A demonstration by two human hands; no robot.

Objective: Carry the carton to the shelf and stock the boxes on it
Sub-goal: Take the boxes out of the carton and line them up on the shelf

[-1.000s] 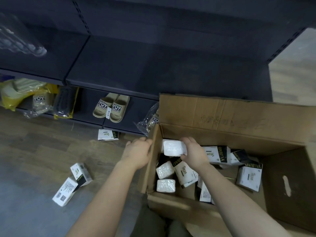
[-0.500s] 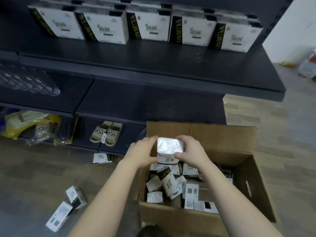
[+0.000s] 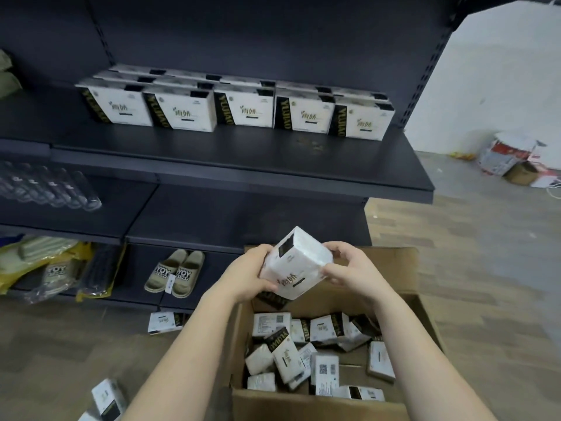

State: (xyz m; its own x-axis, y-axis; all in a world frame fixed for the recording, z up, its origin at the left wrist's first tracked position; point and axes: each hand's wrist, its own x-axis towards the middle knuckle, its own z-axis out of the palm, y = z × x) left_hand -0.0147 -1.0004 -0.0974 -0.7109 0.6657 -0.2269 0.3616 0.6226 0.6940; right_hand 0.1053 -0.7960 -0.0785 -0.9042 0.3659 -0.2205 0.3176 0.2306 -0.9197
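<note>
A white box with a black stripe (image 3: 296, 262) is held tilted above the open brown carton (image 3: 425, 317). My left hand (image 3: 246, 276) grips its left side and my right hand (image 3: 349, 270) grips its right side. Several more white boxes (image 3: 303, 354) lie jumbled inside the carton. On the dark shelf (image 3: 243, 156) above, a row of the same boxes (image 3: 236, 109) stands upright, with more behind them.
The shelf board (image 3: 230, 217) below holds nothing on its right part; clear bottles (image 3: 51, 189) lie at its left. Slippers (image 3: 176, 273) and bagged goods (image 3: 45, 268) sit on the bottom shelf. Loose boxes (image 3: 165, 322) lie on the wooden floor, and other cartons (image 3: 513, 159) stand far right.
Both hands have lifted one box out of the carton and tipped it up. My view has risen from the carton to the stocked shelf.
</note>
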